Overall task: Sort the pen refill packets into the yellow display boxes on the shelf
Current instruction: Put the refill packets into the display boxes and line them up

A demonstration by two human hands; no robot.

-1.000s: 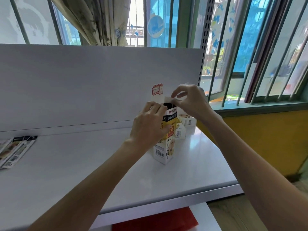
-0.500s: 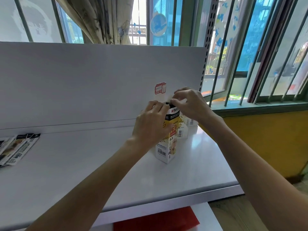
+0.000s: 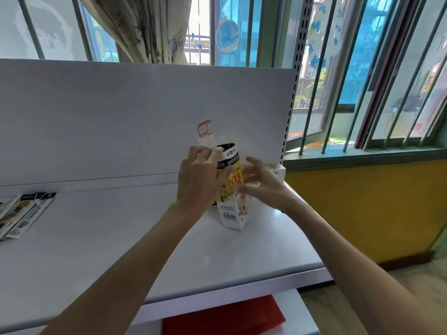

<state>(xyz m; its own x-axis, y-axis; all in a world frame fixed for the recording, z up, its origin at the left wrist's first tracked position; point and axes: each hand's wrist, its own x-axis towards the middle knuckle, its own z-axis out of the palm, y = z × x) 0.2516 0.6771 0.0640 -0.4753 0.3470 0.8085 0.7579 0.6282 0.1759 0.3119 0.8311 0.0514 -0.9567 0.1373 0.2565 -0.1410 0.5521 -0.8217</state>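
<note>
A yellow and white display box (image 3: pixel 234 211) stands upright on the white shelf (image 3: pixel 108 240) near its right end. Its white lid flap (image 3: pixel 204 132) sticks up at the back, and black-topped refill packets (image 3: pixel 229 154) poke out of the open top. My left hand (image 3: pixel 198 180) grips the box's upper left side, fingers curled over the rim. My right hand (image 3: pixel 262 188) hovers at the box's right face with fingers spread; it is blurred and holds nothing. Several loose refill packets (image 3: pixel 23 213) lie flat at the shelf's far left.
More small boxes (image 3: pixel 275 169) stand behind my right hand against the white back panel (image 3: pixel 121 117). The shelf's front edge runs close below my forearms, with a red sheet (image 3: pixel 222 316) on the lower level. A barred window and yellow wall are on the right.
My right hand has come down from the packet tops to the box's right side and spread its fingers. The packets sit lower in the box. My left hand stays on the box.
</note>
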